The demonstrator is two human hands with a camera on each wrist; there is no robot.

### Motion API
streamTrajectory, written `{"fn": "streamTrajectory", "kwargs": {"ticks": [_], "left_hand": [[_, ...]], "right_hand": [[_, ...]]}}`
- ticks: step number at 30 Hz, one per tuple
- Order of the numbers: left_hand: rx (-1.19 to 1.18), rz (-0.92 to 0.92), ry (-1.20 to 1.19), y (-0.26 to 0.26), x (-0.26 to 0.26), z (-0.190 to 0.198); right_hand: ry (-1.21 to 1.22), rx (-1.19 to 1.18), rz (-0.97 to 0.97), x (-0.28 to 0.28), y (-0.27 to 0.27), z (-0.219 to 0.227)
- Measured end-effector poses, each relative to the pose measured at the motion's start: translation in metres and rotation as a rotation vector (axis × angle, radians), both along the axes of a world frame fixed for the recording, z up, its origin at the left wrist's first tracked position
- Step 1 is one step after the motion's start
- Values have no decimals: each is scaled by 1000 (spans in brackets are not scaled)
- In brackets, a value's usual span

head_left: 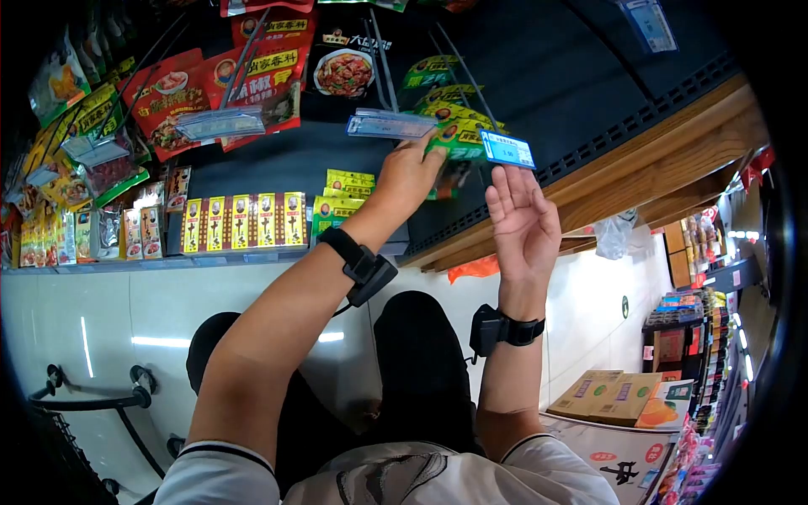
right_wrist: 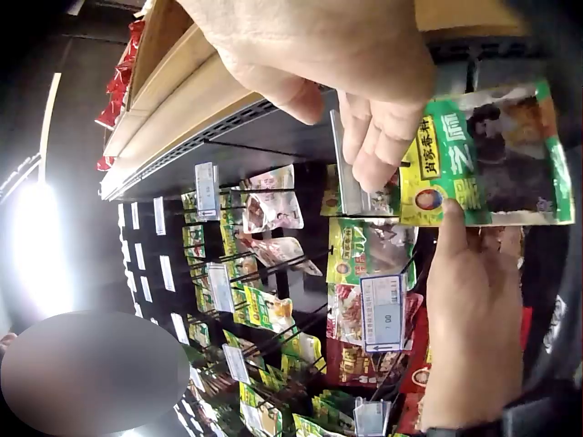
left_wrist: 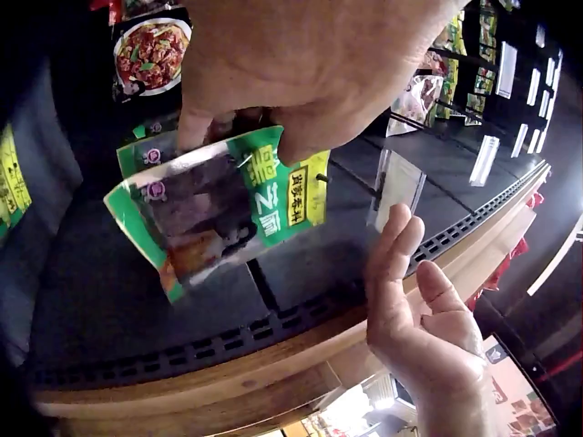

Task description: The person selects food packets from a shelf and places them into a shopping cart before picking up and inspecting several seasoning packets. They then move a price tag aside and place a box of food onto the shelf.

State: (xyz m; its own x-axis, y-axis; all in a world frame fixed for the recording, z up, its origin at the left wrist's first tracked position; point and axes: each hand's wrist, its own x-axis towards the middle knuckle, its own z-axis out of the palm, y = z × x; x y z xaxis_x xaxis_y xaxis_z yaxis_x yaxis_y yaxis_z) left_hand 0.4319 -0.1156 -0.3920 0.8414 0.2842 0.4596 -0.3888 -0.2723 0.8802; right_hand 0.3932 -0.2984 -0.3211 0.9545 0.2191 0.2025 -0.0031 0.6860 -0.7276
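My left hand pinches a green and yellow black sesame packet with a dark window in its front. Thumb and fingers close on the packet near its yellow header, and another green packet shows behind it. The header end is beside a metal display hook. My right hand is raised palm up with fingers extended. Its fingertips are right at the blue and white price tag on the hook's end. In the right wrist view, the right fingers overlap a clear tag holder.
Red seasoning bags and a black bag with a dish picture hang to the left. Yellow boxes line the bottom shelf. A wooden shelf edge runs along the right. A black-framed cart stands at lower left, cartons at lower right.
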Motion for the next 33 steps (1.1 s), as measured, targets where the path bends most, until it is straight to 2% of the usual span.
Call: {"fn": "streamTrajectory", "kwargs": {"ticks": [4, 8, 9, 10, 11, 13, 14, 16, 18, 22, 25, 28, 33], "left_hand": [[112, 16, 106, 15, -7, -11], [83, 16, 224, 45, -25, -29], [84, 29, 204, 55, -24, -45], [2, 3, 287, 65, -30, -47], [-79, -19, 368, 75, -35, -49], [-90, 4, 425, 94, -48, -53], [-220, -29, 497, 96, -63, -44], [-156, -58, 607, 116, -68, -70], [-132, -91, 709, 125, -78, -79], [-101, -181, 938, 131, -94, -82], [-51, -226, 927, 130, -100, -81], [-61, -221, 925, 128, -100, -77], [-38, -229, 949, 122, -98, -66]], "right_hand": [[31, -18, 8, -6, 4, -12], [87, -72, 28, -6, 15, -38], [121, -93, 37, -7, 17, -50], [172, -104, 47, -7, 22, -61], [202, -164, 63, -3, 25, -74], [260, -288, 105, 0, 30, -106], [290, -352, 122, 1, 35, -120], [352, -480, 158, 4, 44, -152], [412, -585, 218, 8, 52, -181], [453, -914, 218, 10, 63, -221], [432, -1139, 173, 11, 65, -239], [455, -1264, 307, 14, 64, -254], [445, -1286, 291, 12, 73, -261]]}}
